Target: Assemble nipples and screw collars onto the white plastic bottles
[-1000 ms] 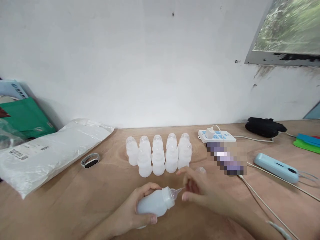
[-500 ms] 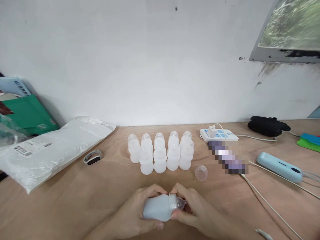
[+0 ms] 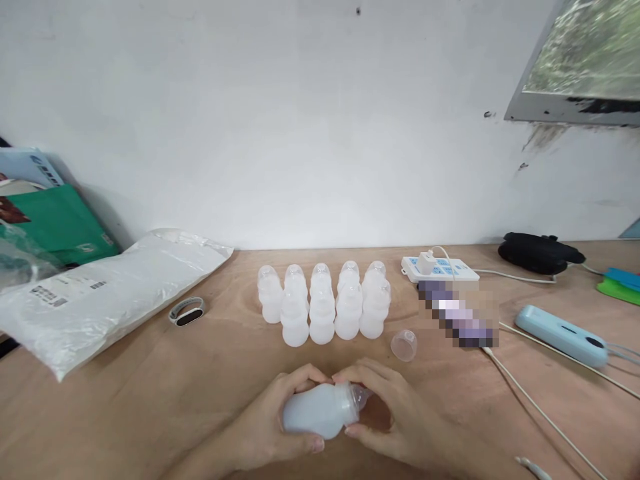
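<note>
A frosted baby bottle (image 3: 315,410) lies on its side between my hands, its clear nipple pointing right. My left hand (image 3: 265,427) is wrapped round the bottle's body, thumb below and fingers above. At the neck, my right hand (image 3: 395,413) curves around the screw collar (image 3: 347,400), fingertips touching its upper side and the thumb close to its lower edge. Past the hands, several capped baby bottles (image 3: 322,317) stand upright in two rows. A loose clear bottle cap (image 3: 404,345) rests on the table to their right.
On the left are a white plastic parcel (image 3: 115,287), a green package (image 3: 65,223) and a wristband (image 3: 187,312). To the right lie a power strip (image 3: 463,271), a blurred-out phone (image 3: 457,313), a light blue device (image 3: 560,335), cables and a black case (image 3: 540,253). A wall stands behind.
My right hand's thumb has come slightly away from the collar and its fingers have shifted along the upper side. The bottle tilts a little more, and the view has shifted slightly.
</note>
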Demonstrator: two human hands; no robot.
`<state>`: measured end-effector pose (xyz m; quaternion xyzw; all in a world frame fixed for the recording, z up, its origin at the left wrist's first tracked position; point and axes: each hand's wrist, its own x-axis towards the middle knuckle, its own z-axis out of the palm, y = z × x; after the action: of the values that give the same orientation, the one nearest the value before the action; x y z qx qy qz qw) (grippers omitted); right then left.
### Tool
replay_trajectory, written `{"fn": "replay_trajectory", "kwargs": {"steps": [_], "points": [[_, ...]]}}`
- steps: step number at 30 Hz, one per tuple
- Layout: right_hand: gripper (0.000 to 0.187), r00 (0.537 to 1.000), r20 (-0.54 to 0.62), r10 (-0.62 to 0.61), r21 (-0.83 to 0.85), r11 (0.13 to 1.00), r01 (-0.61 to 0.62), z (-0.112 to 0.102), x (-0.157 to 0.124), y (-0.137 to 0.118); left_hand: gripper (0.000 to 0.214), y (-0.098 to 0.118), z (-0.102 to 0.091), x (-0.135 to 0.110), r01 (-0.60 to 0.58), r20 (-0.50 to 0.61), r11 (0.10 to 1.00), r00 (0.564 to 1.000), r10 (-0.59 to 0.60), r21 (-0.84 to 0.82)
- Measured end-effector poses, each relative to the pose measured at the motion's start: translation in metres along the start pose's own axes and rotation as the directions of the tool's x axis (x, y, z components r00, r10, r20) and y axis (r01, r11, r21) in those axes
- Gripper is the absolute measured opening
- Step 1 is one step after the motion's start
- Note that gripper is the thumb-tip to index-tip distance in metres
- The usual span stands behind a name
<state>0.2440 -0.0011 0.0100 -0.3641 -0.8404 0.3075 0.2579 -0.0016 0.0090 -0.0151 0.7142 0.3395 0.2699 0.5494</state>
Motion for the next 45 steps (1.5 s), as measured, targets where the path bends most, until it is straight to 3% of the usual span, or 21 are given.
{"fn": "replay_trajectory", "kwargs": {"steps": [2, 3, 6, 8, 10, 12, 15, 17, 20, 21, 24, 26, 29, 32, 34, 38, 41, 43, 44, 45], "points": [[0.060, 0.999, -0.019, -0.035, 0.035, 0.999, 0.035, -0.001, 0.000, 0.000, 0.053, 0.000, 0.000, 0.000, -0.001, -0.013, 1.000, 1.000, 0.001, -0.006], [0.062, 1.000, -0.016, -0.003, 0.044, 0.999, 0.004, -0.001, 0.000, 0.000, 0.053, 0.000, 0.000, 0.000, 0.004, -0.013, 1.000, 1.000, -0.004, 0.003], [0.031, 0.988, 0.039, 0.150, 0.071, 0.986, -0.152, -0.003, -0.001, -0.001, 0.051, 0.002, -0.001, 0.000, 0.021, 0.014, 0.998, 1.000, -0.022, 0.065], [0.022, 0.991, 0.051, 0.124, 0.094, 0.987, -0.129, -0.004, -0.001, -0.001, 0.051, 0.003, -0.001, 0.000, 0.027, 0.017, 0.996, 0.999, -0.029, 0.080], [0.043, 0.999, 0.023, 0.034, 0.106, 0.994, -0.036, -0.005, 0.000, -0.001, 0.052, 0.003, -0.002, 0.000, 0.023, 0.006, 0.997, 1.000, -0.024, 0.074], [0.056, 1.000, 0.006, 0.028, 0.101, 0.994, -0.028, -0.005, 0.000, 0.000, 0.054, 0.004, -0.002, -0.001, 0.024, 0.001, 0.996, 1.000, -0.025, 0.086], [0.027, 0.988, 0.044, 0.147, 0.107, 0.983, -0.151, -0.003, 0.001, 0.001, 0.052, 0.004, -0.003, -0.002, 0.035, 0.008, 0.984, 0.999, -0.037, 0.176], [0.020, 0.987, 0.055, 0.149, 0.122, 0.980, -0.155, -0.002, 0.001, 0.001, 0.052, 0.004, -0.003, -0.003, 0.033, 0.001, 0.981, 0.999, -0.034, 0.194], [0.054, 0.994, 0.034, 0.106, 0.152, 0.982, -0.110, -0.003, 0.001, -0.001, 0.054, 0.003, -0.003, -0.003, 0.022, 0.003, 0.983, 1.000, -0.023, 0.180], [0.055, 0.993, 0.033, 0.117, 0.161, 0.980, -0.120, -0.004, 0.001, -0.002, 0.055, 0.003, -0.003, -0.003, 0.024, 0.006, 0.982, 1.000, -0.026, 0.185], [0.026, 0.983, 0.065, 0.174, 0.174, 0.968, -0.183, -0.005, 0.002, -0.003, 0.054, 0.003, -0.003, -0.004, 0.047, 0.006, 0.972, 0.999, -0.050, 0.230], [0.022, 0.987, 0.056, 0.151, 0.171, 0.972, -0.159, -0.006, 0.001, -0.002, 0.054, 0.004, -0.004, -0.003, 0.049, -0.002, 0.972, 0.999, -0.050, 0.229], [0.048, 0.994, 0.006, 0.105, 0.164, 0.981, -0.104, -0.005, 0.000, -0.001, 0.056, 0.003, -0.004, -0.003, 0.021, -0.004, 0.981, 1.000, -0.020, 0.195], [0.032, 0.992, 0.017, 0.124, 0.127, 0.984, -0.125, -0.004, -0.001, -0.001, 0.056, 0.001, -0.004, -0.003, 0.014, 0.013, 0.980, 1.000, -0.017, 0.199], [0.023, 0.998, -0.012, 0.056, 0.089, 0.995, -0.055, -0.003, -0.002, -0.001, 0.059, 0.002, -0.004, -0.003, 0.021, -0.006, 0.979, 1.000, -0.020, 0.201], [0.035, 0.974, -0.164, -0.157, 0.045, 0.985, 0.166, -0.004, -0.004, 0.007, 0.061, 0.009, -0.009, -0.001, 0.055, 0.014, 0.986, 0.998, -0.057, 0.155], [0.033, 0.960, -0.244, -0.135, -0.004, 0.990, 0.138, -0.002, -0.004, 0.019, 0.058, 0.002, -0.020, -0.004, 0.028, 0.086, 0.984, 0.995, -0.044, 0.177], [0.033, 0.962, -0.257, -0.089, -0.032, 0.996, 0.083, 0.000, -0.004, 0.027, 0.057, -0.013, -0.030, -0.007, -0.051, -0.022, 0.959, 0.998, 0.060, 0.278], [0.033, 0.965, -0.255, -0.069, -0.037, 0.997, 0.061, 0.001, -0.004, 0.031, 0.058, -0.022, -0.035, -0.009, -0.077, -0.142, 0.944, 0.982, 0.128, 0.320], [0.032, 0.967, -0.251, -0.051, -0.037, 0.998, 0.044, 0.001, -0.004, 0.034, 0.060, -0.031, -0.039, -0.011, -0.070, -0.324, 0.939, 0.928, 0.185, 0.337]]}}
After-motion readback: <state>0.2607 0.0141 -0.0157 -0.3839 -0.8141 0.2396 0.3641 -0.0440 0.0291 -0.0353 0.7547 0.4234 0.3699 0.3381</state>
